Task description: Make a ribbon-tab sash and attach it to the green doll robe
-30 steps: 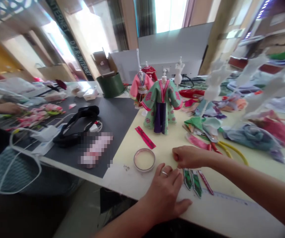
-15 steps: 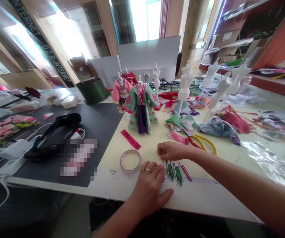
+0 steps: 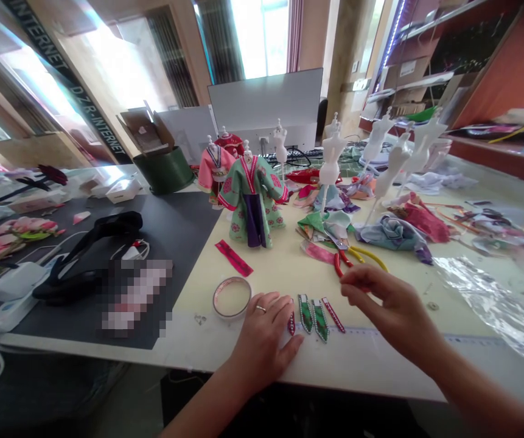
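While lying in a row on the bench (image 3: pixel 380 365), long axes pointing away: four cloth strips (image 3: pixel 313 311). Left hand (image 3: pixel 262 340) flat, touching the leftmost; right hand (image 3: pixel 387 304) raised just right, fingers (image 3: pixel 350 286) loosely curled, empty.

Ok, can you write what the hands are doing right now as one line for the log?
left hand: flat on table, beside fabric strips | right hand: raised above table, empty | tape roll: near left hand
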A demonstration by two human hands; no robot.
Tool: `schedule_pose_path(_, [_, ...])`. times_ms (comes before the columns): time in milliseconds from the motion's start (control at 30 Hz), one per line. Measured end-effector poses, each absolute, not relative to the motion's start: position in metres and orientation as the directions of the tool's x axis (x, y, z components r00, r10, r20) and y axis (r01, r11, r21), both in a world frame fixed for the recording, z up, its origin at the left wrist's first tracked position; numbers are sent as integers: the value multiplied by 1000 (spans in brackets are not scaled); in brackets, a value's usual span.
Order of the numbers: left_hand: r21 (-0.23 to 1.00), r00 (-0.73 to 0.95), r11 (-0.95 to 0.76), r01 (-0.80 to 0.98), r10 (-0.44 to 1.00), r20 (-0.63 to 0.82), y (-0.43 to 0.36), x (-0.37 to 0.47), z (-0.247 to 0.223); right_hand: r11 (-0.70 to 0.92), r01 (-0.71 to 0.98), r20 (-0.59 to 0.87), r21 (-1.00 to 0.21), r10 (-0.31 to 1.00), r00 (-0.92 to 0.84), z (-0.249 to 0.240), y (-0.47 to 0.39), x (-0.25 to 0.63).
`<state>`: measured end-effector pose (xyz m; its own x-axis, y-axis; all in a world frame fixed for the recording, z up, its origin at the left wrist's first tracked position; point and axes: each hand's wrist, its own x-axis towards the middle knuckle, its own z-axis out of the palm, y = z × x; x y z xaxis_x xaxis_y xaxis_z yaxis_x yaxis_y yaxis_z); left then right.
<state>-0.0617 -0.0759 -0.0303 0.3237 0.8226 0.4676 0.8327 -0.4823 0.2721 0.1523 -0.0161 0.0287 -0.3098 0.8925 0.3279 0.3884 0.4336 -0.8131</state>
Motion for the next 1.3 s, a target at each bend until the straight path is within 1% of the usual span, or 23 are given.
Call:
schedule_pose_path(100, [239,360,-473,848,845,396,-75,-61,-32,416,396,347,-819,907,-238,33,-31,164])
schedule_pose_path(200, [219,369,-461,860,859,356,-75,-61,-32,417,418,354,-807,908,-224,31,-40,170])
schedule_pose_path(333, [206,387,-464,861,863,326,-74,-59,-29,447,470,374,-761,894,-245,23,-44,177])
schedule_pose_path(433, [220,386,-461,860,869,309,-73,-58,-28,445,485,351,-753,895,-276,18,-47,182])
schedule_pose_path(533, [256,368,-455,853,872,322,-73,-57,-28,428,477,310,-768,899,-308,14,-51,183])
schedule_pose_path(633, [321,339,-455,831,871,356,-74,-60,-31,425,486,278,-764,896,-346,10,-58,180])
schedule_pose_path(767, [445,241,-412,795,888,392,-72,-67,-33,408,505,261,-761,904,-338,2,-66,180])
schedule_pose_path(833, [469,197,-393,791,889,413,-70,-67,-33,400,513,249,-759,907,-340,-2,-69,181])
schedule_pose_path(900, [447,162,-355,821,895,415,-68,-63,-32,402,518,240,-755,905,-352,-4,-71,183])
schedule_pose_path(1033, [313,95,-213,926,931,353,-66,-49,-31,413,519,253,-749,901,-351,-5,-74,185])
schedule_pose_path(1100, [260,77,-171,950,938,338,-66,-44,-31,415,520,256,-747,901,-350,-4,-75,186])
schedule_pose_path(1200, [240,63,-153,959,936,346,-65,-41,-32,405,526,250,-748,906,-342,-4,-76,187])
schedule_pose_path(1300, [267,61,-167,949,929,365,-63,-42,-32,392,527,246,-754,913,-326,-4,-76,188])
